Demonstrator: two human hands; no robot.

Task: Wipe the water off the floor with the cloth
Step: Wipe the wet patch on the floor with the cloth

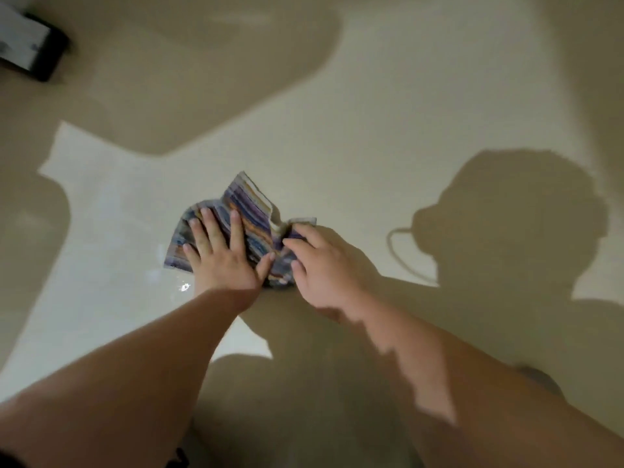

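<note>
A striped cloth (251,211) in purple, blue and orange lies crumpled on the pale glossy floor (354,136) at the centre of the view. My left hand (223,255) presses flat on the cloth's left half with fingers spread. My right hand (320,265) grips the cloth's right edge, fingers curled around a bunched fold. A shiny wet patch of water (169,275) glints on the floor just left of and below the cloth, beside my left wrist.
A dark flat object with a white face (30,45) lies on the floor at the far upper left. Large shadows of my head and arms fall across the floor to the right and below.
</note>
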